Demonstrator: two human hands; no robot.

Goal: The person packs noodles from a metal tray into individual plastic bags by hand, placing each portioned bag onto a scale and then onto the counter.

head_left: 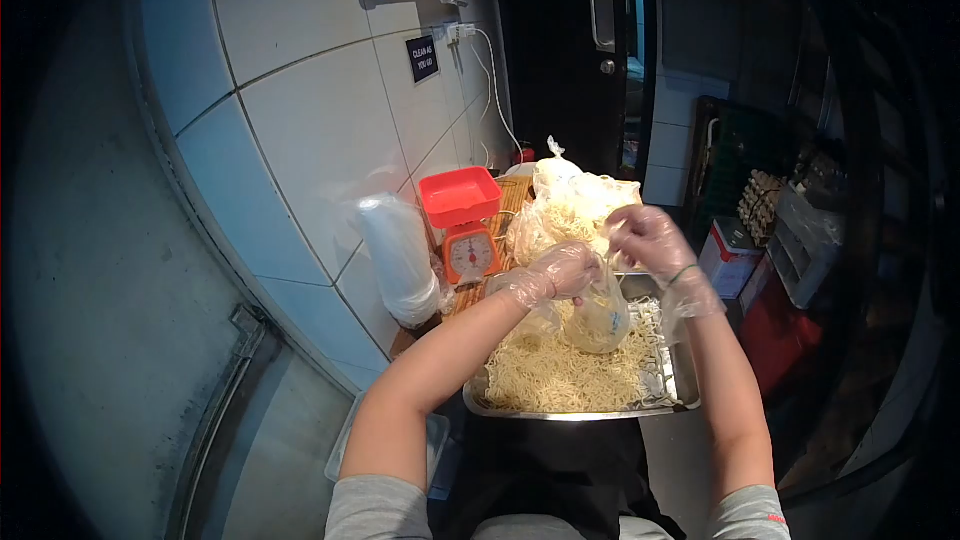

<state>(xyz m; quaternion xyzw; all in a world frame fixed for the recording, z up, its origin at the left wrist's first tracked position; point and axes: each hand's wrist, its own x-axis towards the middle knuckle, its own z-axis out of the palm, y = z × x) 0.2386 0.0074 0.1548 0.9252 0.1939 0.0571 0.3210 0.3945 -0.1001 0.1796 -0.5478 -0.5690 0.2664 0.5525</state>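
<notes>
Both of my hands wear clear plastic gloves. A small clear bag (602,325) with noodles in it hangs from my left hand (562,272), whose fingers are closed on its top. Just to the right and slightly higher, my right hand (645,238) has its fingers pinched together near the bag's neck; what they hold is too small to make out. Below the bag, loose pale noodles (545,375) cover much of a metal tray (684,380). Beyond my hands lie large clear bags of noodles (575,202).
Left of the tray, a red kitchen scale (469,252) and a roll of plastic bags (398,258) stand by the tiled wall. A black door (560,70) is ahead. Crates, an egg tray (760,202) and a white box (728,258) are at the right.
</notes>
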